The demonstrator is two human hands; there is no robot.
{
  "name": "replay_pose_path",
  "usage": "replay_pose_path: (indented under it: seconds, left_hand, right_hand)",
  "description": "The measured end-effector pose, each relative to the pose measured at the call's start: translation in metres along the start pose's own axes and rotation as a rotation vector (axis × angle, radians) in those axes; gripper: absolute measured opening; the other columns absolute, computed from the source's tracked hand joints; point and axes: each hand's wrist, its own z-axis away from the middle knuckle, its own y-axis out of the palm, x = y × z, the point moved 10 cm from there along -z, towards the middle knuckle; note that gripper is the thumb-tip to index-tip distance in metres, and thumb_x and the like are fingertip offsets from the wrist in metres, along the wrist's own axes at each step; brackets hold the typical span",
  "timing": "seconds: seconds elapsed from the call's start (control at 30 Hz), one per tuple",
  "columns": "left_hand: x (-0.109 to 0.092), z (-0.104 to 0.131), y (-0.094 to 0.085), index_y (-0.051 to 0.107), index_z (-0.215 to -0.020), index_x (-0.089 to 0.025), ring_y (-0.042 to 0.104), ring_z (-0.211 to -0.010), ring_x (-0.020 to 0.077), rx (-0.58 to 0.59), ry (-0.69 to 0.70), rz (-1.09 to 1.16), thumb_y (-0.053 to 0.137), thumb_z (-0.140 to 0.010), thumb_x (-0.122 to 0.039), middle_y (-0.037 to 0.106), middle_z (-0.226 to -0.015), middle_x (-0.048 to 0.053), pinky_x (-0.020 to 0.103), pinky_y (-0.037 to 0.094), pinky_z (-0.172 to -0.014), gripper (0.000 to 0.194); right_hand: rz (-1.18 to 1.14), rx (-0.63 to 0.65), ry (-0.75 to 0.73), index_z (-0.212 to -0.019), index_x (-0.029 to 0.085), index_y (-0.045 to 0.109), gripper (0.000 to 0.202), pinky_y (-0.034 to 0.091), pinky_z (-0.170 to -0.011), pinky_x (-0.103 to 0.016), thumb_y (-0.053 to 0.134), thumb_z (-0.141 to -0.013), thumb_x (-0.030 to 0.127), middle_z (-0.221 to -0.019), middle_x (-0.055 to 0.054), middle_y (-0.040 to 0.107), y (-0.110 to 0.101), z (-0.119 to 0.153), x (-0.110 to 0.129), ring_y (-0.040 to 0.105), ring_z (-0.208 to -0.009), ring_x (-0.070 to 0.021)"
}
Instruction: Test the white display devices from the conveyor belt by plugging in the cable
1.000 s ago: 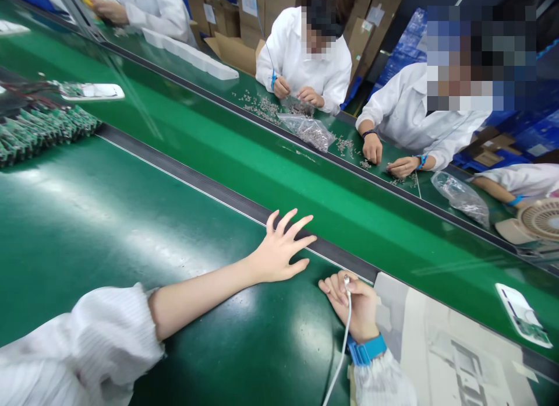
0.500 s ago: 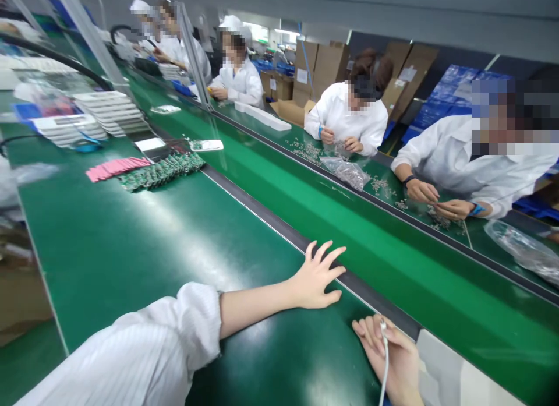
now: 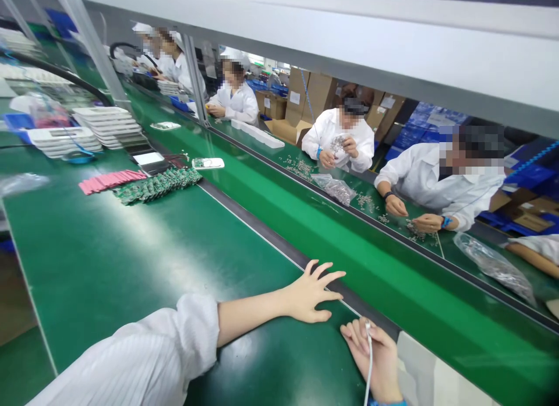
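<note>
- green tabletop [image 3: 82, 266], head view: circuit boards [image 3: 157, 186] lined up beside pink pieces [image 3: 111, 181]
- left hand [image 3: 309, 294]: spread wide, holding nothing, over the tabletop's edge along the green belt [image 3: 371, 278]
- right hand [image 3: 379, 356]: curled around a white cable [image 3: 370, 365], tip upward, near that same edge

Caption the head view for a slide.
At a green workbench, the right hand holds a white cable while the left hand is spread open over the dark edge strip.

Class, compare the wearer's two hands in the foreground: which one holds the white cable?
The right hand, half curled with the white cable in its grasp; the left hand is spread open, without cable.
</note>
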Motion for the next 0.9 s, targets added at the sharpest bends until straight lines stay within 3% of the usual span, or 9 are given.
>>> replay_pose_path:
  seconds: [0.33,0.6,0.9]
  left_hand:
    - [0.01,-0.003,-0.01,0.053,-0.112,-0.026,0.019,-0.123,0.0348,-0.059,-0.077,0.092,0.065,-0.057,-0.033,0.027,-0.137,0.009,0.054,0.014,-0.097,0.057]
    - [0.016,-0.004,-0.018,0.049,-0.114,-0.023,0.018,-0.123,0.0323,-0.097,-0.149,0.125,0.061,-0.059,-0.028,0.028,-0.135,0.01,0.052,0.016,-0.096,0.056]
    - [0.011,0.003,-0.026,0.051,-0.085,-0.02,0.034,-0.11,0.0251,-0.193,-0.106,0.262,0.047,-0.053,-0.009,0.05,-0.109,0.006,0.044,0.021,-0.094,0.034]
  right_hand:
    - [0.005,-0.01,-0.076,-0.047,0.019,0.048,0.022,0.036,-0.063,-0.033,0.053,-0.068,0.016,-0.039,0.005,0.034,0.004,-0.001,0.005,0.026,-0.043,-0.0108]
    - [-0.103,-0.014,-0.155,-0.051,0.017,0.052,0.022,0.038,-0.07,-0.032,0.053,-0.072,0.02,-0.04,0.006,0.037,0.012,-0.008,0.008,0.029,-0.044,-0.0096]
    - [-0.181,0.032,-0.119,-0.046,0.017,0.049,0.022,0.039,-0.067,-0.029,0.052,-0.068,0.019,-0.036,0.007,0.035,0.034,-0.032,-0.019,0.027,-0.039,-0.0084]
